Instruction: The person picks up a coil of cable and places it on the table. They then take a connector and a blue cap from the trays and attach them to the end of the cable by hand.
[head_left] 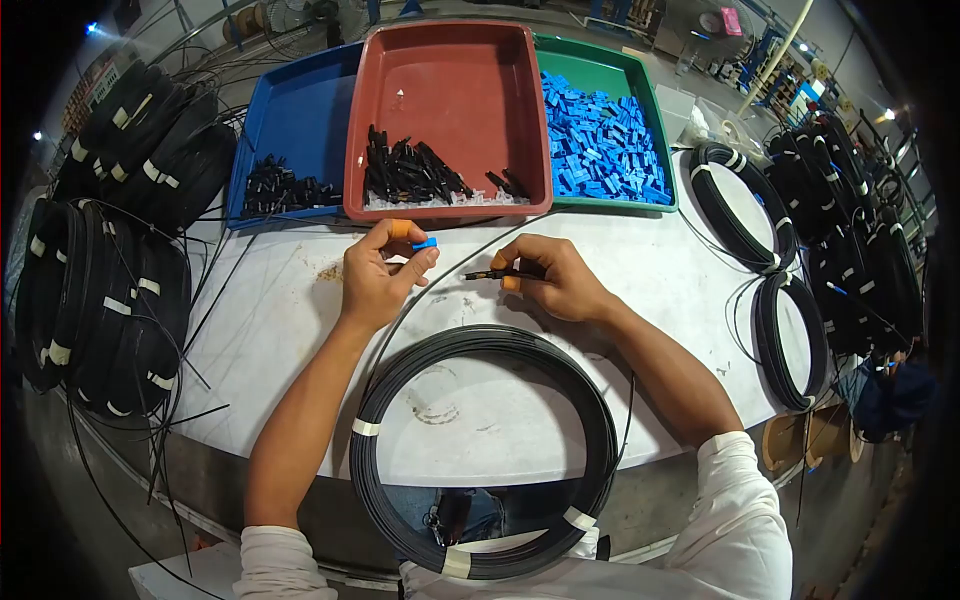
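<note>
Between the thumb and a taped fingertip of my left hand (378, 275) is a small blue plastic cap (425, 243). My right hand (548, 278), also with tape on its fingers, grips a slim black cable connector (486, 275) that points left toward the cap; the two pieces are apart. A black cable coil (482, 336), bound with white tape, lies at the table's front edge, overhanging it toward my body. One loose strand of cable (437, 283) rises from the coil, passes between my hands and runs up toward the trays.
At the table's back stand a blue tray (300, 100) and a red tray (450, 80), both with black parts, and a green tray (600, 60) of blue caps. Taped coils (740, 200) lie at right; stacked coils (100, 300) flank the left edge, their loose ends reaching over the white table (270, 370).
</note>
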